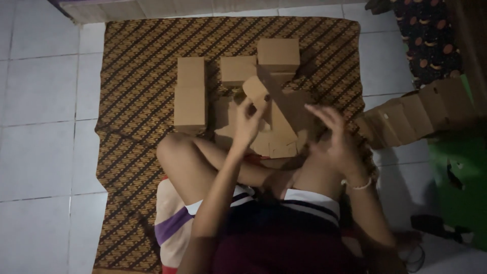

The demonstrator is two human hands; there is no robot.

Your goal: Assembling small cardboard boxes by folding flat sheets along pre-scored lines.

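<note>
Left hand [247, 122] is pinching a flat cardboard blank [276, 119], light, bendy, best gripped at its edge; right hand [335, 137] is hovering open beside it.

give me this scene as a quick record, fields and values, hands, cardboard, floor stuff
left hand: raised, pinching the flat cardboard piece by a flap
right hand: open, fingers spread, beside the piece, contact unclear
folded boxes: several closed brown ones on the mat ahead
mat: brown patterned cloth on white tiles
stack of flat blanks: fanned out at the right, off the mat
posture: seated cross-legged
</note>
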